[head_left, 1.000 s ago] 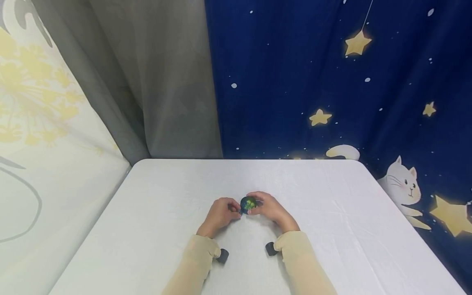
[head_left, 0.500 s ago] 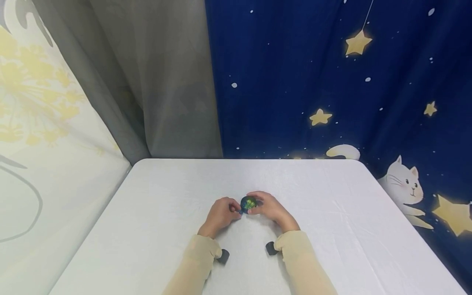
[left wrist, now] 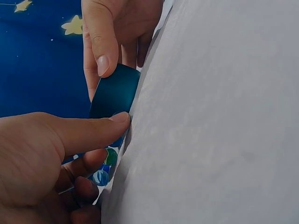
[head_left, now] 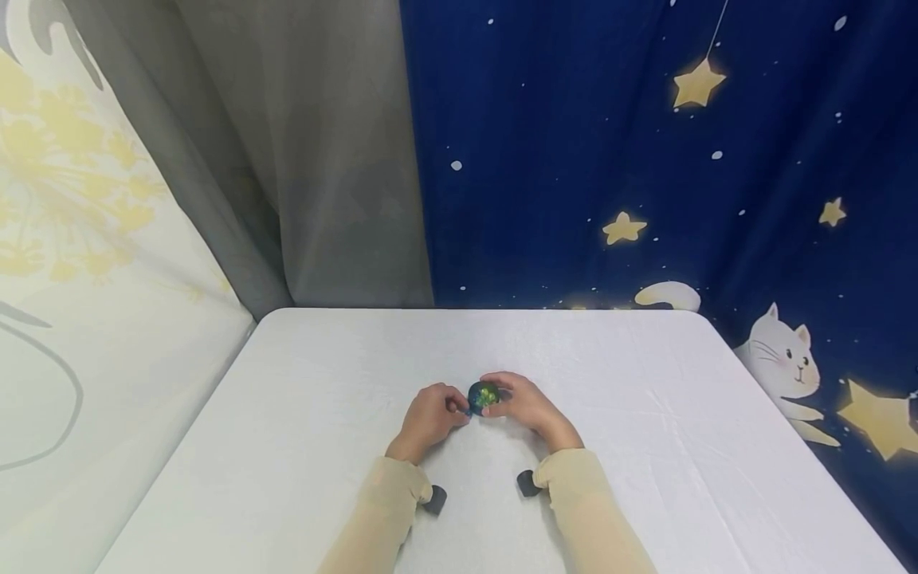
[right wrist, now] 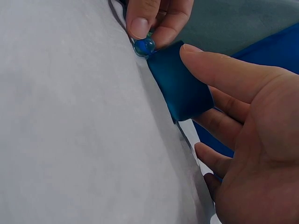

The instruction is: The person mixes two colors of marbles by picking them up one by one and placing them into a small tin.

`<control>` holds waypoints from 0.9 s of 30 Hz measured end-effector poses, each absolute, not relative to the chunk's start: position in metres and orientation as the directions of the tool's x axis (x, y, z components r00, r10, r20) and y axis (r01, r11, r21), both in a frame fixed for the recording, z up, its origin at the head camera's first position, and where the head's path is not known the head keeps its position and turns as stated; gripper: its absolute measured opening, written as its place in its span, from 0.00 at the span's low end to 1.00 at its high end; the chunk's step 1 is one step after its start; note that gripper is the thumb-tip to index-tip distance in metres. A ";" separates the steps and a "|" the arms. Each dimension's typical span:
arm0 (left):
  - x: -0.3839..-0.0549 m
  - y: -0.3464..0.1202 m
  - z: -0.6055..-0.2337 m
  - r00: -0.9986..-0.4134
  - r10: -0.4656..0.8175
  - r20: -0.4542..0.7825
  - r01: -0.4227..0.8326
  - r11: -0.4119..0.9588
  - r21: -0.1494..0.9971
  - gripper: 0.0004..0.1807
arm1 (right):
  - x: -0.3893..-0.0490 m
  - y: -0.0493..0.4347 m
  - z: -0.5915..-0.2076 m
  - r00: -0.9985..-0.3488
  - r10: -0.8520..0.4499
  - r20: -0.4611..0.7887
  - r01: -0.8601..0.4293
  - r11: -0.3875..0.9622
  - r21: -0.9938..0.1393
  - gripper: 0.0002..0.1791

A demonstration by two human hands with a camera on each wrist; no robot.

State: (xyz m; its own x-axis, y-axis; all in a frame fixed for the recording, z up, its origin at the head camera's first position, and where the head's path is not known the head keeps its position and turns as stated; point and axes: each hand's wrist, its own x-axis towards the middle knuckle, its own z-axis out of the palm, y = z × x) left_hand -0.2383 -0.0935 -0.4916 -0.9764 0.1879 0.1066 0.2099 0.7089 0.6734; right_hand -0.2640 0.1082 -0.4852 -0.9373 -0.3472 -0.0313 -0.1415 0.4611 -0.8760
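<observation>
A squat, smooth teal cup (right wrist: 180, 84) with a satin sheen sits on the white table (head_left: 215, 478), its round top facing up; its long axis is hard to tell. In the head view, the right hand (head_left: 529, 405) at its three o'clock grips it, thumb against fingers. Toward eight, the left hand (head_left: 433, 414) pinches glossy, round blue-green marbles (left wrist: 100, 178).

A teal, satin-sheened cup (head_left: 484, 398) is standing upright on the surface (head_left: 323, 446), its top showing mottled yellow-green. Glossy blue and green glass marbles (left wrist: 100, 178) are clustering just beside it, toward eight o'clock.
</observation>
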 end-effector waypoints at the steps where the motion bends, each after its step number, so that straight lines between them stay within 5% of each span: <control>1: -0.238 -0.094 -0.492 -0.977 0.188 0.105 0.209 0.710 0.673 0.07 | -0.264 0.108 -0.485 -0.937 -0.347 -0.031 -0.143 0.464 -0.874 0.30; 27: -0.241 -0.103 -0.487 -0.970 0.199 0.140 0.235 0.618 0.750 0.06 | -0.265 0.109 -0.487 -0.933 -0.360 -0.016 -0.162 0.458 -0.874 0.30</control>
